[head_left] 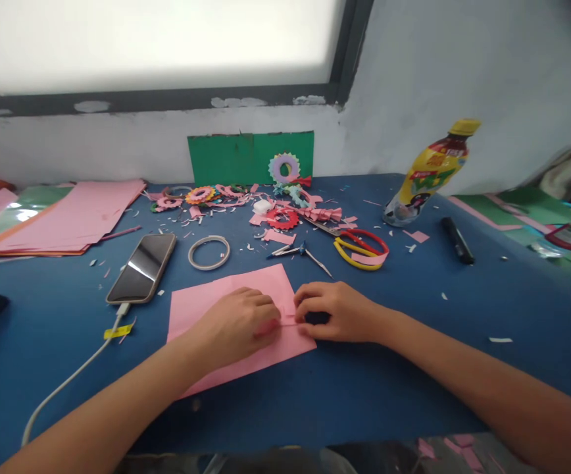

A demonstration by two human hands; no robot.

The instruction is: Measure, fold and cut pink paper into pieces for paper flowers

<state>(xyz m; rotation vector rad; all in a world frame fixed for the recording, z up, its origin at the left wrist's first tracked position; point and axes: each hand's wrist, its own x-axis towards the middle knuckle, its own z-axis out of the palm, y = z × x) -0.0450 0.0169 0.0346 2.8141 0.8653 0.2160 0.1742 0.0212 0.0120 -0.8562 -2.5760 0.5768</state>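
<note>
A sheet of pink paper (231,284) lies on the blue table in front of me. My left hand (246,322) rests over its middle, fingers curled down at a small raised piece of pink paper (289,316). Facing it at the sheet's right edge, my right hand (327,311) is closed in a pinch on that same piece. The fingertips nearly meet, and the left thumb is partly hidden. Just beyond the sheet are a pair of compasses (301,250), a roll of tape (209,253) and scissors with red and yellow handles (364,249).
A phone (142,268) with a white charging cable (73,376) lies left, near stacked pink sheets (78,210). Paper rings (283,218) and scraps cover the back by a green board (231,159). A drink bottle (426,174) and black marker (457,241) are at right.
</note>
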